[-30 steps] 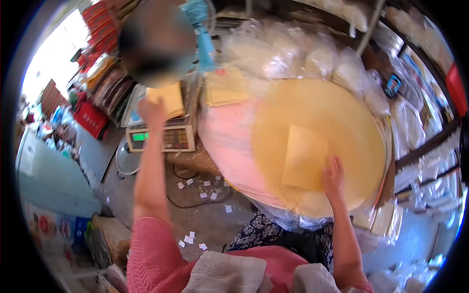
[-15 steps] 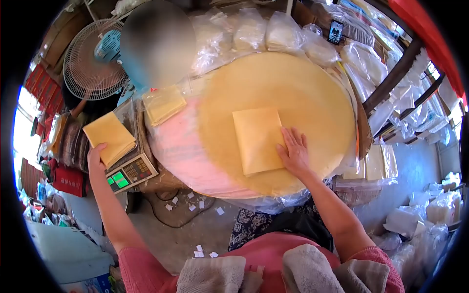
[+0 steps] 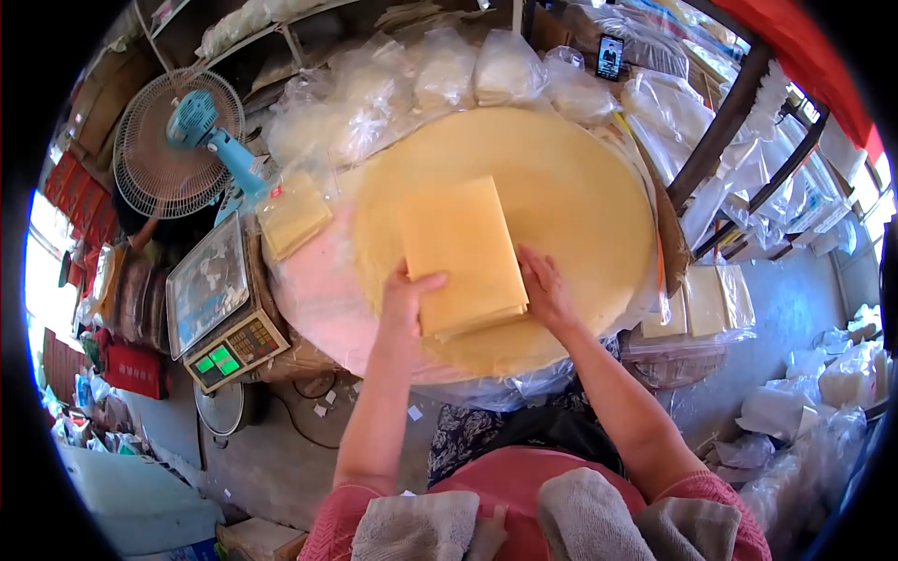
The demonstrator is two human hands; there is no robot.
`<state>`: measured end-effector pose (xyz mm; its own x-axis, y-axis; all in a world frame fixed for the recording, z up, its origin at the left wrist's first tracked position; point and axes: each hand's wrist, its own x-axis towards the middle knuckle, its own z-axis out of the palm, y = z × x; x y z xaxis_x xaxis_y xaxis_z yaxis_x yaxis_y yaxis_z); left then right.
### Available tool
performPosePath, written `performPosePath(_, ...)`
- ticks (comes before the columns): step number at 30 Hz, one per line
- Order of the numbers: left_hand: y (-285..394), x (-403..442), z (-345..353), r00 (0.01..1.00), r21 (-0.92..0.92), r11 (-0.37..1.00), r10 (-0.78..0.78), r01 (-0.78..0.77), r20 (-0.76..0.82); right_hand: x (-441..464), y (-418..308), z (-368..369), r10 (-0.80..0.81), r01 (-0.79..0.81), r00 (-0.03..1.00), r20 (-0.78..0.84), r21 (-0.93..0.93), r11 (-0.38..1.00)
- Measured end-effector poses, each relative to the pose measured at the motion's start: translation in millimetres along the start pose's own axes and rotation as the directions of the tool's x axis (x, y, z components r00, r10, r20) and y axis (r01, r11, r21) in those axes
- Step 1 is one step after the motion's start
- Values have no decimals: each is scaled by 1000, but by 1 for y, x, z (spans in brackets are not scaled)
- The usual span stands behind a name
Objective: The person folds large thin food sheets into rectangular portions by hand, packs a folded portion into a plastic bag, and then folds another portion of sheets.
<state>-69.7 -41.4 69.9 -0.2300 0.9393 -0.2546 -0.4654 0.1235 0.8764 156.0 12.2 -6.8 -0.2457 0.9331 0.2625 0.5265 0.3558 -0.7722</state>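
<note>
A stack of folded yellow sheets (image 3: 463, 252) is over the large round yellow sheet (image 3: 580, 196) on the table. My left hand (image 3: 412, 294) grips the stack's lower left side, thumb on top and fingers underneath. At the right edge of the stack is my right hand (image 3: 547, 285), its fingers apart and its palm turned toward the edge. Whether it touches the sheets is hard to tell. The digital scale (image 3: 210, 290) on the left has a bare tray and a lit green display. A bagged pack of yellow sheets (image 3: 295, 220) lies between the scale and the round sheet.
Filled clear plastic bags (image 3: 444, 75) line the table's far edge. A fan (image 3: 178, 140) stands at the back left. A phone (image 3: 609, 57) is propped up at the back right, near a dark post (image 3: 720, 131). More bagged sheets (image 3: 706, 299) sit right of the table.
My left hand has carried its folded sheets from the scale onto the sheets in front of me, leaving the tray bare. My right hand has moved off the top to their right edge.
</note>
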Motion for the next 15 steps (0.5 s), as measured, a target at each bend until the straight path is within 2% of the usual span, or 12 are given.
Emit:
performPosePath(2,-25,10,1,998,3,1000,24,-24,60,0,-5,-6,5,-3,1000,-21,78,997)
performPosePath(5,-31,9,3,999,28,999,17,-17,28,2,-5,-9,-14,19,999,-50,112,994)
performPosePath(8,-38,12,-3,993,215,969,118,-118,14,6,6,0,38,-31,999,-34,174,984)
performPosePath(9,-38,10,-5,967,451,867,252,-211,-32,8,11,3,70,-63,997,-26,203,977)
performPosePath(11,-43,0,-12,856,825,489,517,-284,-11,7,-11,-9,221,-225,974,44,262,938)
performPosePath(12,-44,-4,-19,880,831,501,474,-243,-28,8,-21,-14,292,-301,954,75,285,910)
performPosePath(15,-40,3,-22,945,827,546,323,-137,-56,3,-44,-5,183,-183,983,-15,18,983)
